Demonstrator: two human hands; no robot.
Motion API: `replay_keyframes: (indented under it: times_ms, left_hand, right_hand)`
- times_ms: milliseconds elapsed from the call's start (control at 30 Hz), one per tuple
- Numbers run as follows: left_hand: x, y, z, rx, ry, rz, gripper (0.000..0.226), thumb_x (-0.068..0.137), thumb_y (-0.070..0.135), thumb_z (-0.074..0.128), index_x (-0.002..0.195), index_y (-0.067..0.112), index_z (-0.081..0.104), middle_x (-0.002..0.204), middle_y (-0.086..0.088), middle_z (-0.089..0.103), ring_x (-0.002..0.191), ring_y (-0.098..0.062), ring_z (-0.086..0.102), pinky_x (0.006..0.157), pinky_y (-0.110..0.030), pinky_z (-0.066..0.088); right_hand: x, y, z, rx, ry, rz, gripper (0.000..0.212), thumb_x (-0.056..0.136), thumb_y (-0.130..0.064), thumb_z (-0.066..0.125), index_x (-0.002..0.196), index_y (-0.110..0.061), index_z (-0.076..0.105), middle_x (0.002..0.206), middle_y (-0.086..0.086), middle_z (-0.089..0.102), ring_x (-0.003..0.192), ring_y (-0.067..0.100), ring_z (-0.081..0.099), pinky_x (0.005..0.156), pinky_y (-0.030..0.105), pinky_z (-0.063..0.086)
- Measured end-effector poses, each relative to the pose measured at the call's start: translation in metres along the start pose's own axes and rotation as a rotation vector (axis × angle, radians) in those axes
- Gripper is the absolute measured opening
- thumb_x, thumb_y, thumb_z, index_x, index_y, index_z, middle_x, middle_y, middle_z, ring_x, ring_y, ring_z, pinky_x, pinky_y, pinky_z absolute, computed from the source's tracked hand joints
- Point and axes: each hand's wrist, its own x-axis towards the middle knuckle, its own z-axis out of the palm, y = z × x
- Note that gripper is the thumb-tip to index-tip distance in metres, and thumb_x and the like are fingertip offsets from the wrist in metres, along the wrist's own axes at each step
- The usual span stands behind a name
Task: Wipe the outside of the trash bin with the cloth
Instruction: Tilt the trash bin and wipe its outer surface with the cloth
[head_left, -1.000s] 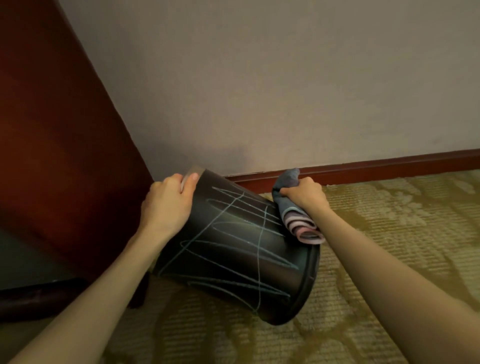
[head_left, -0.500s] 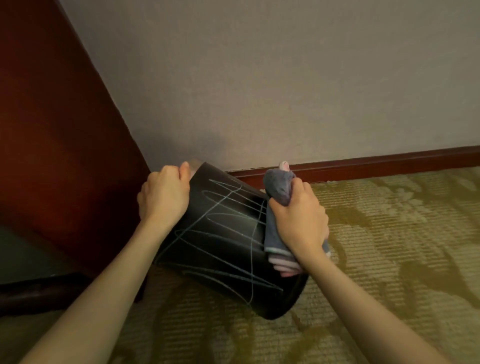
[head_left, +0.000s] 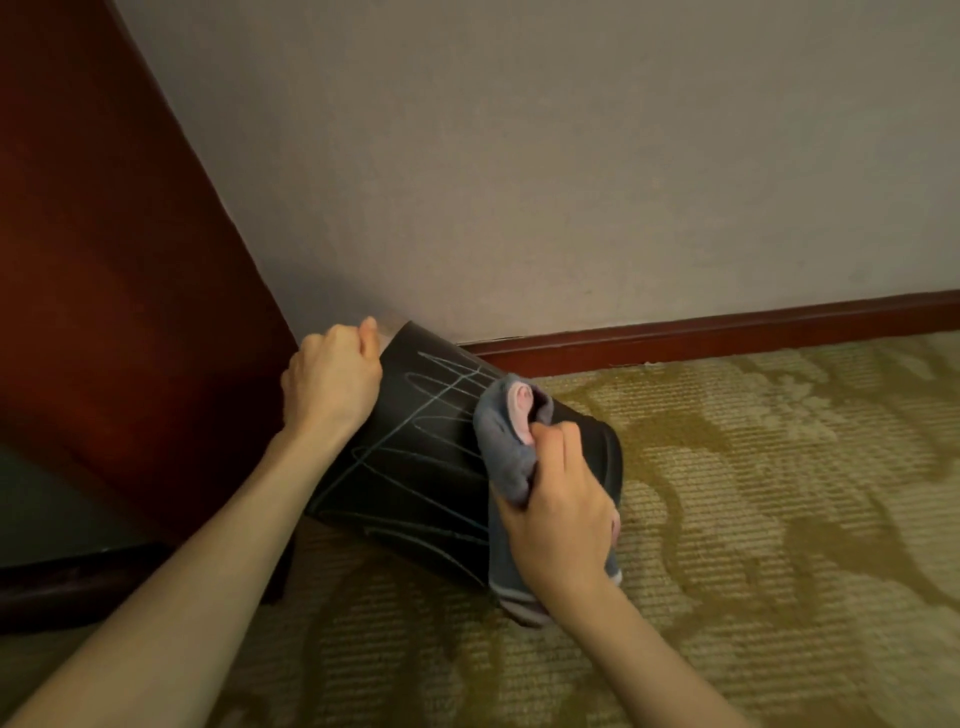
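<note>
A black trash bin (head_left: 415, 467) lies tilted on the carpet, its side scribbled with pale chalk-like lines. My left hand (head_left: 332, 379) grips the bin's upper left end, fingers curled over its edge. My right hand (head_left: 561, 509) holds a bunched grey cloth (head_left: 504, 457) with pink edging and presses it against the bin's right side, near the wider end. The cloth hides part of that end, and a strip of it hangs below my wrist.
A dark red wooden panel (head_left: 119, 291) stands at the left, right beside the bin. A pale wall (head_left: 571, 171) with a reddish baseboard (head_left: 727, 327) runs behind. Patterned beige carpet (head_left: 779, 493) covers the floor to the right and front.
My right hand has slid with the cloth from the bin's far right edge down over its side toward me. The bin has turned and tilted slightly; my left hand keeps its grip.
</note>
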Motion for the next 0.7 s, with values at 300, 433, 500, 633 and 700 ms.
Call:
replay_keyframes:
  times_ms: [300,433,500,633,700]
  left_hand:
    - [-0.009,-0.003,-0.007,-0.051,0.003,0.067,0.048,0.099,0.033,0.03,0.067,0.007,0.054,0.064,-0.013,0.054,0.065,-0.037,0.058,0.056,-0.037,0.037]
    - [-0.014,-0.003,-0.012,-0.076,0.004,0.109,0.047,0.099,0.031,0.03,0.064,0.009,0.051,0.06,-0.013,0.054,0.062,-0.038,0.058,0.054,-0.038,0.04]
    - [-0.019,-0.004,-0.013,-0.086,0.019,0.136,0.049,0.099,0.03,0.029,0.068,0.003,0.057,0.061,-0.018,0.059,0.06,-0.039,0.059,0.053,-0.041,0.046]
    - [-0.03,-0.002,-0.017,-0.073,0.049,0.169,0.053,0.097,0.034,0.026,0.087,0.0,0.065,0.067,-0.023,0.063,0.062,-0.04,0.06,0.056,-0.047,0.051]
    - [-0.032,0.004,-0.016,-0.047,0.064,0.143,0.053,0.098,0.035,0.025,0.088,0.001,0.064,0.072,-0.024,0.064,0.067,-0.042,0.061,0.06,-0.046,0.05]
  right_hand:
    - [0.059,0.01,0.002,0.071,-0.092,0.262,0.028,0.08,-0.035,0.061,0.094,-0.014,0.048,0.098,0.011,0.059,0.083,0.039,0.059,0.062,0.037,0.035]
    - [0.088,0.03,0.011,0.058,-0.195,0.398,0.035,0.075,-0.04,0.063,0.097,-0.013,0.056,0.1,0.015,0.063,0.09,0.041,0.059,0.066,0.037,0.037]
    - [0.102,0.043,0.017,0.051,-0.283,0.493,0.042,0.074,-0.041,0.064,0.102,-0.01,0.058,0.103,0.018,0.063,0.092,0.041,0.059,0.068,0.035,0.038]
    - [0.121,0.07,0.027,0.04,-0.449,0.641,0.053,0.076,-0.041,0.066,0.11,-0.002,0.055,0.112,0.022,0.059,0.097,0.038,0.057,0.069,0.035,0.04]
    - [0.125,0.078,0.029,0.047,-0.489,0.679,0.057,0.077,-0.041,0.066,0.113,0.001,0.053,0.116,0.024,0.058,0.1,0.039,0.056,0.072,0.036,0.041]
